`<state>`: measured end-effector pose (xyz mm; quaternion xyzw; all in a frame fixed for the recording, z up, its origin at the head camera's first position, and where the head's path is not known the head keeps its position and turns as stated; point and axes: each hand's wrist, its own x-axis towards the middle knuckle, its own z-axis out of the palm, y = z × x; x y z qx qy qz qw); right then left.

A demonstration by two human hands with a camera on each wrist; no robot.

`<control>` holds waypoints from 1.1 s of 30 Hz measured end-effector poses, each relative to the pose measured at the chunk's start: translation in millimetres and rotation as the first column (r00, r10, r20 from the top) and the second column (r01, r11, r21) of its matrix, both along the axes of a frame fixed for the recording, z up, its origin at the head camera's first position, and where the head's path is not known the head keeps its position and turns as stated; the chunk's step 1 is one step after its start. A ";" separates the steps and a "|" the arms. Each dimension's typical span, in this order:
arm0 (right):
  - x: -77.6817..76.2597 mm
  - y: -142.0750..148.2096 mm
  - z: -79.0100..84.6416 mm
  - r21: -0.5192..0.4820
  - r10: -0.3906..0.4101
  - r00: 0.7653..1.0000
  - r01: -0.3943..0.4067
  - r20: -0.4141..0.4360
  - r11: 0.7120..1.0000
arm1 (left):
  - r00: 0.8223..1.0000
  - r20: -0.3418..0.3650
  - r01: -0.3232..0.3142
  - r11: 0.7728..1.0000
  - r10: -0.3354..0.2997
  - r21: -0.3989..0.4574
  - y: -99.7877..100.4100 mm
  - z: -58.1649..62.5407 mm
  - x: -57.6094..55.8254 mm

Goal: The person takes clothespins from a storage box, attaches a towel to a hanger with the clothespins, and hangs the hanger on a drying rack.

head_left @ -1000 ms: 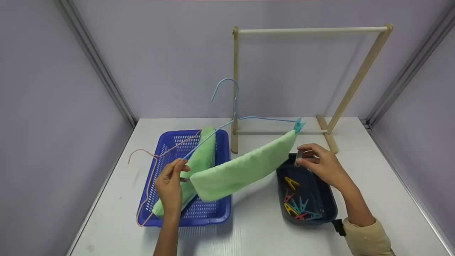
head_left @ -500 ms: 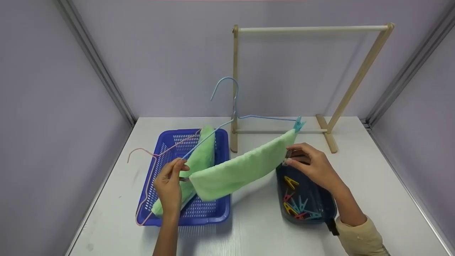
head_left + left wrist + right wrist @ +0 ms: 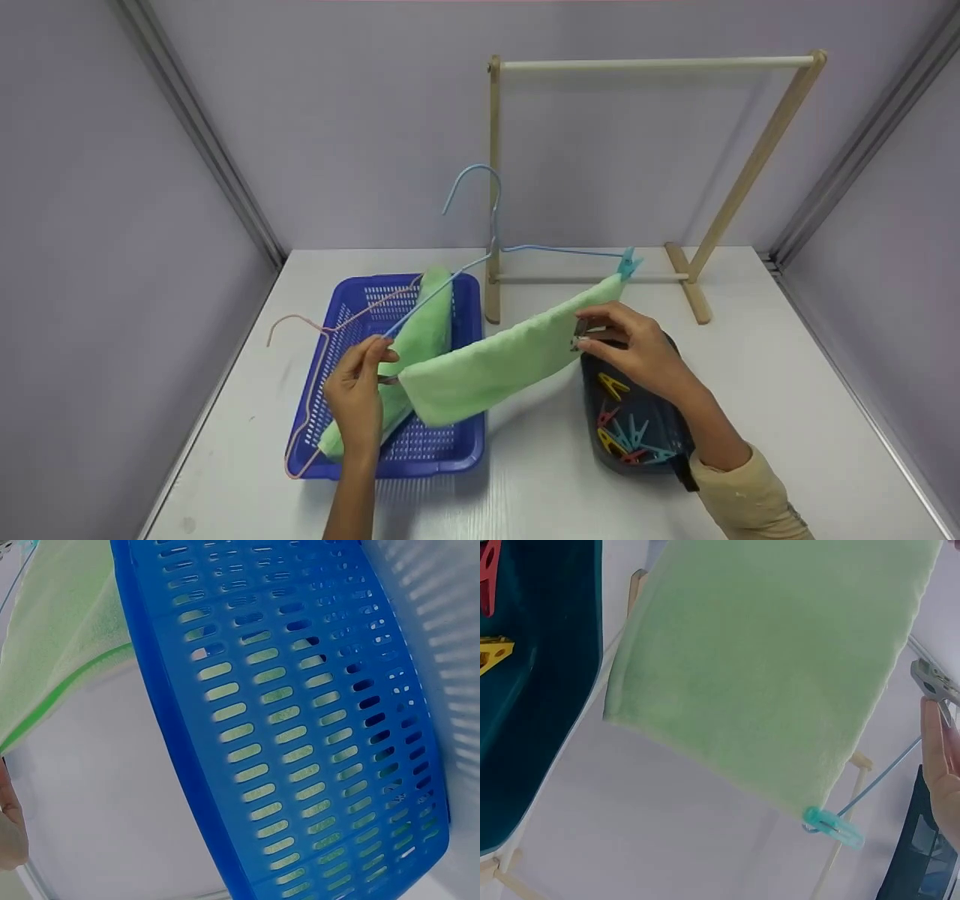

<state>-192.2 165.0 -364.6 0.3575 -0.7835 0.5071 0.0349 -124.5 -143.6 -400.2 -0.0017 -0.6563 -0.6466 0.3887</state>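
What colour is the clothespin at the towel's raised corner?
Turquoise; the clothespin shows best in the right wrist view.

soft even light, faint shadow beside basket (image 3: pixel 474 451), wrist views washed-out

No lettering, label, brand or number legible in any view. Grey clip (image 3: pixel 580 328) at right small and partly covered; faint marks can't be ruled out.
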 end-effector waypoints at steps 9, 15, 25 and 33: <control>2.1 -8.4 0.0 -0.024 0.030 0.999 -0.030 -0.015 0.999 | 1.000 -0.012 0.003 1.000 -0.003 0.014 -6.9 -17.3 -8.1; 3.7 -15.0 -0.4 -0.046 0.032 0.999 -0.032 -0.007 0.998 | 1.000 -0.015 0.000 1.000 0.000 0.011 -7.3 -19.1 -8.3; 3.9 -22.8 -2.4 -0.088 0.058 0.998 -0.058 -0.004 0.994 | 1.000 -0.009 0.003 1.000 -0.003 -0.018 1.6 0.9 0.9; 0.3 -29.5 -4.9 -0.140 0.107 0.992 -0.115 -0.063 0.983 | 1.000 0.008 -0.011 1.000 0.011 -0.018 0.6 1.6 -1.8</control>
